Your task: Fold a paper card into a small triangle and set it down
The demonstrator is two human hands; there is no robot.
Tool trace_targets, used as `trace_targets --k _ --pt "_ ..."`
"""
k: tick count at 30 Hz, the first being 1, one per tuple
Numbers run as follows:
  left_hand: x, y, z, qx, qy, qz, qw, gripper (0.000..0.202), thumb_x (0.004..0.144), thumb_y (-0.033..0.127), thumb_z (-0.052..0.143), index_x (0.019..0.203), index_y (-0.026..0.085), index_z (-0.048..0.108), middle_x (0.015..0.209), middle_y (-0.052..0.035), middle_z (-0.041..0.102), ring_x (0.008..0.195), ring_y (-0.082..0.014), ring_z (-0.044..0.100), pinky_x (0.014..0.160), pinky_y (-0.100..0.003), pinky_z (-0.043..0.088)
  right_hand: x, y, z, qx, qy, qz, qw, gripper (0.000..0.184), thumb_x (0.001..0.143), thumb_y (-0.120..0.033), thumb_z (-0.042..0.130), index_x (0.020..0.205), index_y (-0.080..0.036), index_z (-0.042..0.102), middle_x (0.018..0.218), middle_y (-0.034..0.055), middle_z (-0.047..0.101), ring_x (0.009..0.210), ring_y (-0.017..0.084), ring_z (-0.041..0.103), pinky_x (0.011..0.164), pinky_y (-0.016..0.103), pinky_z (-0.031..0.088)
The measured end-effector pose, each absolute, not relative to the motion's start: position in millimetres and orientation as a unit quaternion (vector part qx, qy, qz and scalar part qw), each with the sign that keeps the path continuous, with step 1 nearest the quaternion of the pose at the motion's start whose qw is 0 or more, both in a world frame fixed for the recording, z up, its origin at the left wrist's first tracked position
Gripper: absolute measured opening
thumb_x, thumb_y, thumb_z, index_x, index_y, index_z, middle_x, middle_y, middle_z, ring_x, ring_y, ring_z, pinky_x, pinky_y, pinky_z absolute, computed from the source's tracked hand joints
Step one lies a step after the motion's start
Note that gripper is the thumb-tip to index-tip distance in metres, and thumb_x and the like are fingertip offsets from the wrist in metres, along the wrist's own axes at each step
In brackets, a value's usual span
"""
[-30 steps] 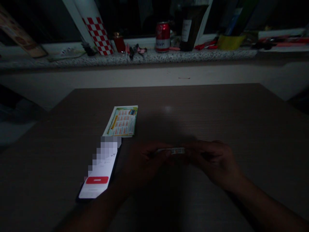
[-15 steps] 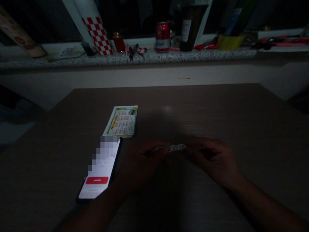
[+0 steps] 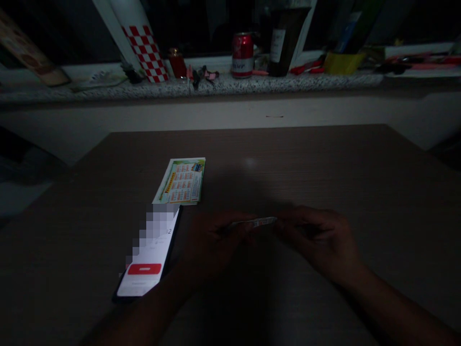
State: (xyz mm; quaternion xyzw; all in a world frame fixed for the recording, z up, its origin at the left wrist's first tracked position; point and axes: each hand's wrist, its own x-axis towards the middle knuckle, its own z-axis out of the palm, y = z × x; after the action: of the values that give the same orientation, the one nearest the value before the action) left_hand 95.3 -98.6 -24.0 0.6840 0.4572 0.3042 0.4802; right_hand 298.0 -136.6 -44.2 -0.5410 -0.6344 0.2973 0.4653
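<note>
In dim light, my left hand (image 3: 212,242) and my right hand (image 3: 320,240) meet just above the brown table (image 3: 324,168). Between their pinched fingertips they hold a small thin card (image 3: 260,222), seen nearly edge-on, with light print on it. My left hand grips its left end, my right hand its right end. To the left of my left hand lies a phone (image 3: 149,257) with a lit white screen and a red button. Beyond the phone lies a green printed card (image 3: 182,181), flat on the table.
A speckled stone sill (image 3: 223,86) runs behind the table. It carries a red-and-white checked tube (image 3: 146,48), a small red jar (image 3: 177,62), a red can (image 3: 242,54), a dark bottle (image 3: 283,41), a yellow item (image 3: 344,61) and small clutter.
The thin card has tipped more edge-on between my fingertips, showing less of its face. Both hands stay in nearly the same place.
</note>
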Motion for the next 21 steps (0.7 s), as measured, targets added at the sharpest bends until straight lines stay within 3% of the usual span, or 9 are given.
trace_targets --k 5,21 --pt "94.7 -98.5 -24.0 0.686 0.46 0.295 0.482 0.015 0.086 0.029 0.064 0.095 0.022 0.074 0.069 0.0014 0.074 0.063 -0.0128 0.069 0.056 -0.019 0.05 297.3 -136.2 -43.9 -0.539 -0.639 0.279 0.473 0.008 0.08 -0.023 0.068 0.086 -0.02 0.072 0.072 0.0026 0.074 0.059 0.014 0.067 0.053 0.023 0.053" --pt "95.9 -98.5 -22.2 0.692 0.439 0.268 0.507 0.017 0.088 0.03 0.061 0.092 0.021 0.075 0.069 0.0005 0.074 0.064 -0.0131 0.068 0.057 -0.02 0.049 296.5 -138.3 -42.7 -0.528 -0.646 0.274 0.478 0.004 0.081 -0.021 0.067 0.083 -0.019 0.07 0.069 0.0017 0.072 0.055 0.012 0.065 0.048 0.021 0.051"
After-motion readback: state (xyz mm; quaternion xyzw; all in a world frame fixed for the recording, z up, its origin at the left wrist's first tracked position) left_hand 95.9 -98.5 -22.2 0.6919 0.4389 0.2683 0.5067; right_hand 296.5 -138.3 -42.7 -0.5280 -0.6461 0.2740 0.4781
